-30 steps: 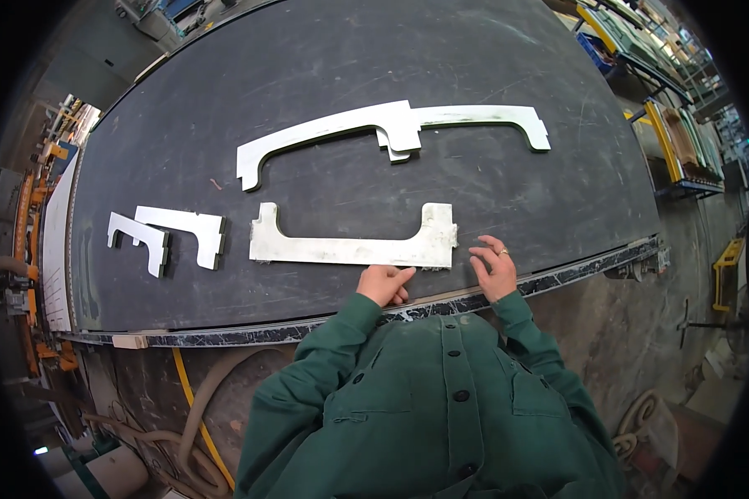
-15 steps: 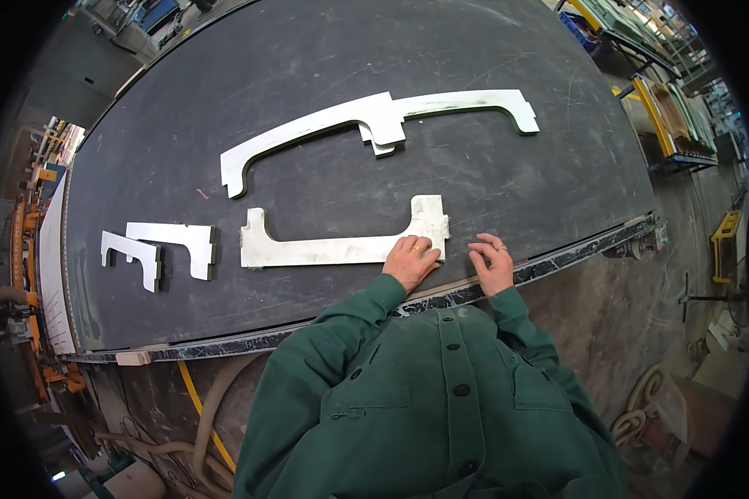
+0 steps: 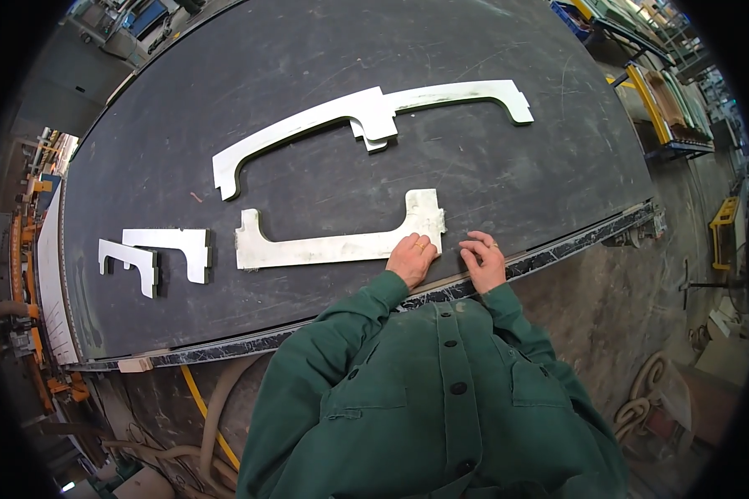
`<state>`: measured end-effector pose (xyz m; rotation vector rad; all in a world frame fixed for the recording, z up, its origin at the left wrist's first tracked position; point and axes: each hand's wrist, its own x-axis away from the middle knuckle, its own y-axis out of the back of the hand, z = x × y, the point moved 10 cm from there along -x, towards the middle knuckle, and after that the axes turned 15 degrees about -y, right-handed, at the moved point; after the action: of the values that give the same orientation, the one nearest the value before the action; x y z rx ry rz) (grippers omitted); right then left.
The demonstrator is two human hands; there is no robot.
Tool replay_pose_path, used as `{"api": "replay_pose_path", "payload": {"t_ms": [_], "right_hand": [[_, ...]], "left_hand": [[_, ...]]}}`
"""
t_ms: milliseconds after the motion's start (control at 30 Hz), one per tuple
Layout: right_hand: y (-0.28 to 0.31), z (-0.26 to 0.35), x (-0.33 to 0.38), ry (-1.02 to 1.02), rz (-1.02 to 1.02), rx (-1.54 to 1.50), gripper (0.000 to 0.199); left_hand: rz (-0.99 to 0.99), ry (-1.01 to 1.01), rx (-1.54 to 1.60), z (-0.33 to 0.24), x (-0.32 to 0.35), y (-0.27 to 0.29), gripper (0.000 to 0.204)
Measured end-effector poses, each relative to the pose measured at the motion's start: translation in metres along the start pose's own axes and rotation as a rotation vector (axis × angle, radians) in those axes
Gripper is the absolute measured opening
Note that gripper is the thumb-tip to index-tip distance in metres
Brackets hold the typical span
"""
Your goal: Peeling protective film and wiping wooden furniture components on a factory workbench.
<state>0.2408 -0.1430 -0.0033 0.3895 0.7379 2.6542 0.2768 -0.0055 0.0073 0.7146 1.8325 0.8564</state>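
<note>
Dark worktable [image 3: 308,50], workshop floor; left hand [image 3: 411,258] flat on pale bracket [image 3: 333,246], right hand [image 3: 483,259] curled empty at edge

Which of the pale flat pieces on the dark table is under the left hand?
The U-shaped piece nearest the table edge; the left hand rests on its right end. The others lie untouched.

- Table [image 3: 516,183]: carries all the flat cut pieces.
- Near piece [image 3: 324,246]: lies close to the front edge; left hand [image 3: 411,259] rests on its right end.
- Right hand [image 3: 483,261]: just right of it, at the table edge.
- Two long pieces [image 3: 300,133] [image 3: 462,94]: behind, ends overlapping.
- Two small pieces [image 3: 175,246] [image 3: 131,262]: far left, side by side.
</note>
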Motion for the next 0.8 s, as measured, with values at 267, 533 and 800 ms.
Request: {"api": "replay_pose_path", "payload": {"t_ms": [267,533,800], "right_hand": [[-0.006,-0.004,0.004,-0.019,0.028,-0.008,0.015],[-0.034,0.038,0.012,0.225,0.056,0.211,0.023],[-0.049,0.033,0.008,0.317,0.028,0.239,0.007]], "left_hand": [[-0.245,0.336,0.326,0.047,0.006,0.009,0.010],[-0.189,0.492,0.252,0.053,0.026,0.021,0.015],[-0.055,0.135,0.124,0.016,0.010,0.023,0.026]]}}
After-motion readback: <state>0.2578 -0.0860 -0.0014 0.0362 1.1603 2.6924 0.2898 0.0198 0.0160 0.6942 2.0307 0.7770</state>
